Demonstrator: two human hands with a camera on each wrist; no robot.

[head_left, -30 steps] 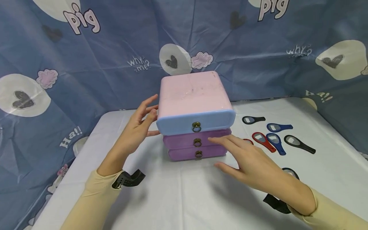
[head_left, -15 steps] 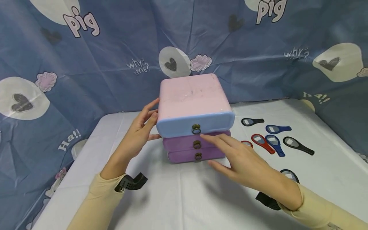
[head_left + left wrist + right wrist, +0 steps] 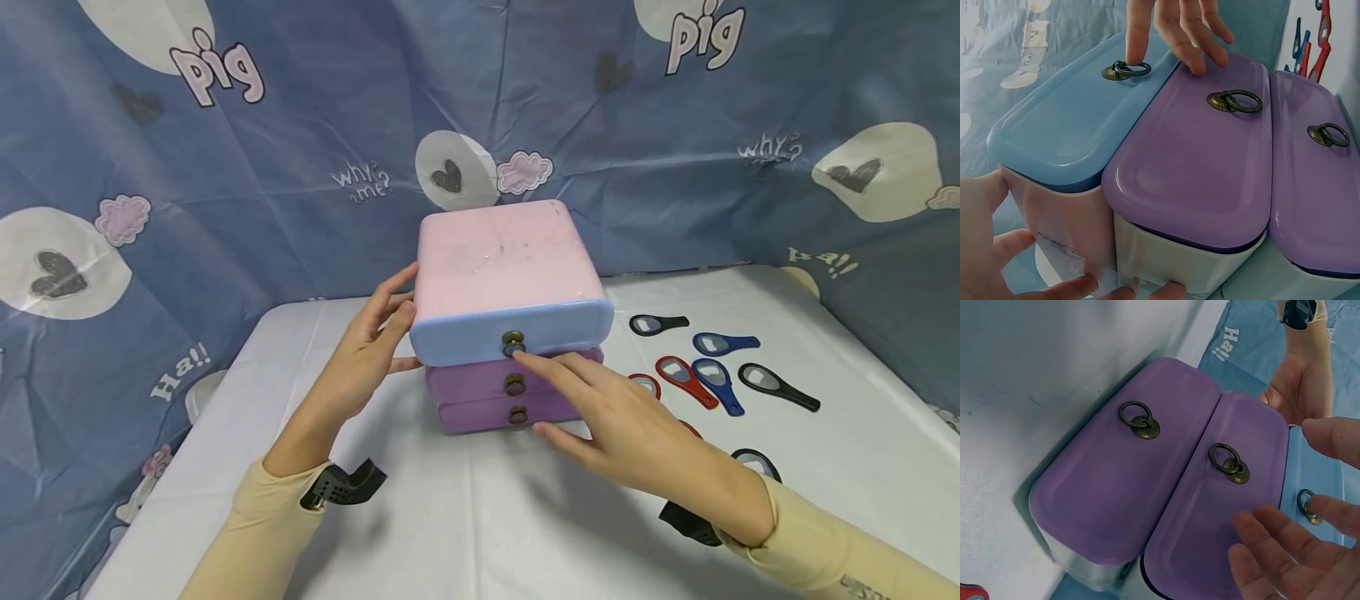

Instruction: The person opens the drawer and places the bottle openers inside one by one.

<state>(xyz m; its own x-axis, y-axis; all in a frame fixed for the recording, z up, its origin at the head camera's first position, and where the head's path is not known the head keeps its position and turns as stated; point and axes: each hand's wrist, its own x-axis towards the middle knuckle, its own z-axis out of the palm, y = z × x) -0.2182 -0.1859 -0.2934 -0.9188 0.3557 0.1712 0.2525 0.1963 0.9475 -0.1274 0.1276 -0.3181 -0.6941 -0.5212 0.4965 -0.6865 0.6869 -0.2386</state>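
A small drawer cabinet with a pink top (image 3: 506, 254) stands in the middle of the table. Its upper drawer front is blue (image 3: 457, 338); two purple drawer fronts (image 3: 465, 383) sit below, each bearing a bronze ring pull. All three drawers appear closed. My left hand (image 3: 358, 358) rests against the cabinet's left side, fingers spread along its wall. In front of the cabinet is my right hand (image 3: 626, 417), its index fingertip at the blue drawer's ring pull (image 3: 1138, 69). The other right fingers extend loosely near the middle purple front.
Several flat handled pieces with clear lens-like round heads lie right of the cabinet, including a red one (image 3: 686, 382), a blue one (image 3: 726, 343) and a black one (image 3: 778, 385). White cloth (image 3: 442, 517) covers the table; a blue printed curtain (image 3: 300, 125) hangs behind.
My right hand has moved left, bringing its index fingertip from beside the purple front to the blue drawer's ring pull. The left hand has stayed against the cabinet's side.
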